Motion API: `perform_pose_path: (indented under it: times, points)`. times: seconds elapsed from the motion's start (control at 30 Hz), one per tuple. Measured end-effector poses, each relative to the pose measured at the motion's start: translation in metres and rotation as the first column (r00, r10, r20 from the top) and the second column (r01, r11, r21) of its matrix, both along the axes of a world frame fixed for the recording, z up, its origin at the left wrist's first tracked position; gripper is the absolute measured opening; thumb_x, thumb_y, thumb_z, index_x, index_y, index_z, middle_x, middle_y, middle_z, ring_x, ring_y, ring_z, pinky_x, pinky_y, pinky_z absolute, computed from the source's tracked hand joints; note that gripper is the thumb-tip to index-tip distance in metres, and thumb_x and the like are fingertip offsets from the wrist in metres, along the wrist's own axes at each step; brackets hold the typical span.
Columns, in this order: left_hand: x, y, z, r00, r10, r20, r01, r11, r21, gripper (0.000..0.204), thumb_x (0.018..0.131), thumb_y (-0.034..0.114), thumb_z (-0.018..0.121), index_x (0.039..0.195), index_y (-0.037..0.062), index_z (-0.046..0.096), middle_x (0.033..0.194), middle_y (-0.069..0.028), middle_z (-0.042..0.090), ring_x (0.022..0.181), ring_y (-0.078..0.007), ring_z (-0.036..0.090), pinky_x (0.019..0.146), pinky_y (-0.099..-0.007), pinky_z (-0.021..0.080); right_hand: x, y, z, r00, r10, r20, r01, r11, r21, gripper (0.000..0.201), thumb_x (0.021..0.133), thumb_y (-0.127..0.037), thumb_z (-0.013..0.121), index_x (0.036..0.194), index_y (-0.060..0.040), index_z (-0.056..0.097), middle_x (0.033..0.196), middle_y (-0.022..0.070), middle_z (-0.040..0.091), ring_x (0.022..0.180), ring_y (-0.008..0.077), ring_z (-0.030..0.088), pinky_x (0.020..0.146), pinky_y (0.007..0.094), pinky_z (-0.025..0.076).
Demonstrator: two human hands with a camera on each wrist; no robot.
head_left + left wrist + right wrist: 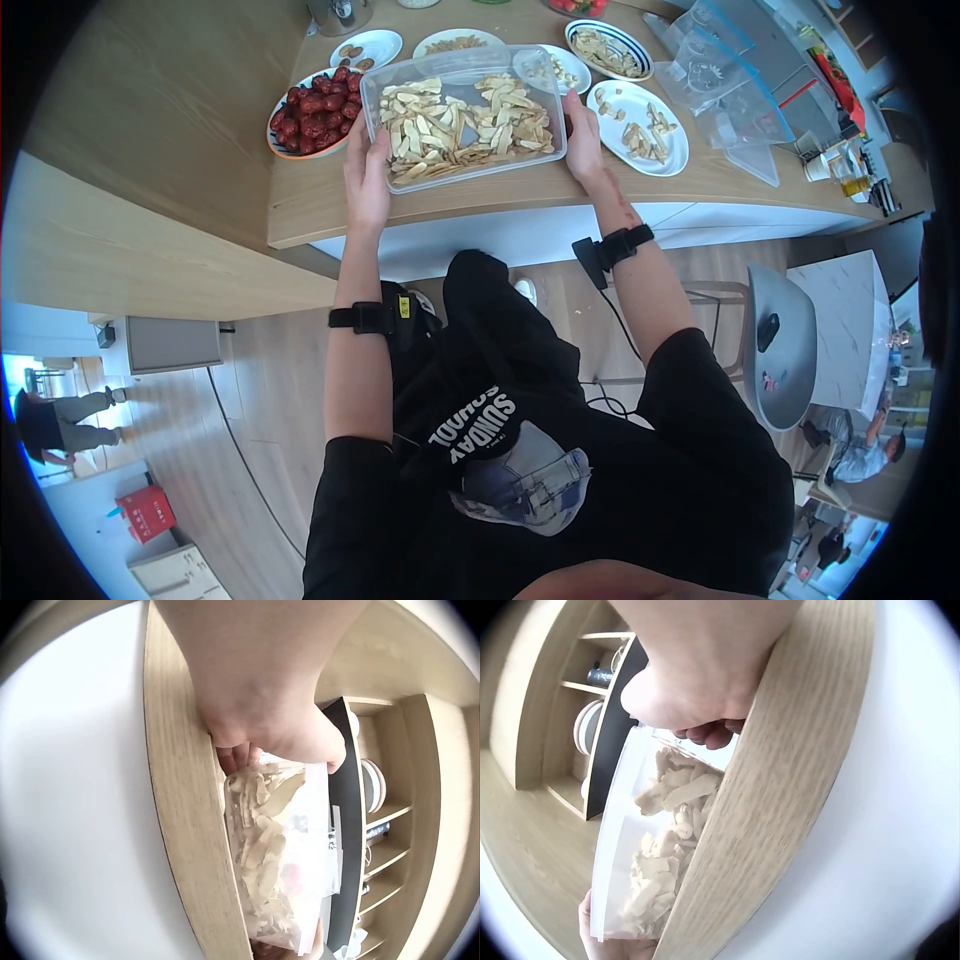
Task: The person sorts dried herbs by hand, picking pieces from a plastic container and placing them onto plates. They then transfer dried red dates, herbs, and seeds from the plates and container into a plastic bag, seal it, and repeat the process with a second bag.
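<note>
A clear plastic container (470, 177) of pale dried root slices (425, 130) stands at the front of the wooden counter, tilted slightly in the head view. My left hand (367, 180) holds its left end, thumb up along the wall. At the opposite end my right hand (584, 142) grips the other wall. The left wrist view shows the left fingers (238, 755) bent low against the container's end. In the right wrist view the right fingers (709, 735) curl in by the side, with the thumb near the rim.
Left of the container is a plate of red dates (318, 118). Behind it stand several small plates of dried slices. An oval white plate (672, 150) with a few pieces lies to the right, beside clear zip bags (735, 95). A grey chair (775, 350) stands behind on the right.
</note>
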State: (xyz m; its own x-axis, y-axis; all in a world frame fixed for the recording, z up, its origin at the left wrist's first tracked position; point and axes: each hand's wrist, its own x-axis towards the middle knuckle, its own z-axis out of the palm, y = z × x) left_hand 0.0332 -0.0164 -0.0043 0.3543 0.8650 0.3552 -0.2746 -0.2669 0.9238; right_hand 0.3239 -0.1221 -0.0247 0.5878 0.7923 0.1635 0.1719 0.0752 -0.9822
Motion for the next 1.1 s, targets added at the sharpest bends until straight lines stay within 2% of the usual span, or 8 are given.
perform_pose_path:
  times: [0.07, 0.17, 0.33, 0.43, 0.53, 0.8, 0.93, 1.1]
  points:
    - [0.002, 0.000, -0.002, 1.000, 0.004, 0.021, -0.005, 1.000, 0.008, 0.053, 0.102, 0.024, 0.051, 0.145, -0.0039, 0.041, 0.143, -0.0159, 0.050, 0.131, -0.0215, 0.046, 0.111, -0.0333, 0.033, -0.001, 0.000, -0.002, 1.000, 0.002, -0.004, -0.002, 1.000, 0.024, 0.066, 0.102, -0.055, 0.042, 0.080, 0.0043, 0.061, 0.071, 0.0075, 0.058, 0.070, 0.0172, 0.049, 0.069, 0.0362, 0.042]
    - [0.002, 0.003, -0.007, 0.999, -0.003, 0.050, 0.002, 1.000, 0.008, 0.052, 0.103, 0.025, 0.050, 0.145, -0.0045, 0.042, 0.142, -0.0149, 0.050, 0.131, -0.0210, 0.046, 0.111, -0.0327, 0.032, -0.003, -0.002, 0.003, 0.984, 0.008, 0.179, -0.008, 1.000, 0.004, 0.064, 0.101, -0.053, 0.047, 0.075, 0.0043, 0.058, 0.068, 0.0075, 0.056, 0.067, 0.0154, 0.047, 0.064, 0.0326, 0.040]
    - [0.000, 0.003, -0.004, 0.999, -0.020, -0.028, 0.021, 0.999, 0.030, 0.055, 0.104, 0.031, 0.047, 0.146, -0.0045, 0.042, 0.144, -0.0135, 0.050, 0.133, -0.0210, 0.044, 0.113, -0.0319, 0.029, -0.013, -0.007, 0.011, 0.985, -0.019, 0.172, 0.005, 0.996, 0.084, 0.061, 0.101, -0.050, 0.050, 0.068, 0.0011, 0.056, 0.061, 0.0043, 0.052, 0.062, 0.0143, 0.046, 0.060, 0.0329, 0.039]
    - [0.002, -0.002, 0.000, 0.996, -0.047, -0.074, 0.048, 0.999, 0.020, 0.058, 0.104, 0.035, 0.043, 0.148, -0.0031, 0.039, 0.147, -0.0133, 0.046, 0.135, -0.0218, 0.041, 0.114, -0.0332, 0.027, -0.019, -0.006, 0.015, 1.000, -0.004, -0.001, 0.004, 0.994, 0.109, 0.057, 0.101, -0.048, 0.051, 0.062, -0.0057, 0.051, 0.060, -0.0022, 0.047, 0.058, 0.0091, 0.041, 0.054, 0.0289, 0.033]
    - [0.003, -0.007, 0.006, 0.989, -0.061, -0.137, 0.065, 0.998, 0.020, 0.062, 0.105, 0.040, 0.038, 0.150, -0.0011, 0.034, 0.152, -0.0129, 0.040, 0.140, -0.0230, 0.035, 0.116, -0.0351, 0.024, -0.020, -0.003, 0.014, 0.995, -0.021, -0.094, 0.034, 0.989, 0.143, 0.057, 0.102, -0.047, 0.052, 0.062, -0.0064, 0.049, 0.060, -0.0037, 0.046, 0.058, 0.0082, 0.039, 0.054, 0.0281, 0.032]
    - [0.018, -0.022, 0.025, 0.964, -0.044, -0.263, 0.061, 0.997, 0.055, 0.072, 0.106, 0.054, 0.024, 0.157, 0.0043, 0.023, 0.163, -0.0119, 0.023, 0.151, -0.0262, 0.021, 0.121, -0.0401, 0.017, -0.013, 0.000, 0.005, 0.997, -0.067, -0.027, 0.071, 0.982, 0.173, 0.060, 0.099, -0.049, 0.053, 0.063, -0.0020, 0.050, 0.059, -0.0015, 0.046, 0.061, 0.0103, 0.039, 0.057, 0.0299, 0.036]
    - [0.011, 0.003, 0.009, 0.961, -0.139, -0.238, 0.154, 0.987, 0.049, 0.072, 0.105, 0.055, 0.025, 0.158, 0.0049, 0.022, 0.164, -0.0132, 0.022, 0.150, -0.0279, 0.021, 0.121, -0.0420, 0.018, -0.013, -0.003, 0.010, 0.998, -0.058, 0.018, 0.054, 0.982, 0.179, 0.057, 0.101, -0.045, 0.052, 0.064, -0.0021, 0.052, 0.060, -0.0022, 0.046, 0.060, 0.0103, 0.039, 0.057, 0.0291, 0.036]
    - [0.012, -0.001, 0.005, 0.972, 0.016, -0.235, 0.008, 0.995, 0.099, 0.070, 0.106, 0.048, 0.030, 0.157, 0.0013, 0.020, 0.160, -0.0166, 0.027, 0.148, -0.0270, 0.024, 0.120, -0.0378, 0.019, -0.013, -0.006, 0.005, 0.999, -0.029, 0.013, 0.025, 0.968, 0.249, 0.050, 0.102, -0.043, 0.053, 0.071, -0.0036, 0.055, 0.062, -0.0032, 0.047, 0.059, 0.0093, 0.039, 0.056, 0.0273, 0.035]
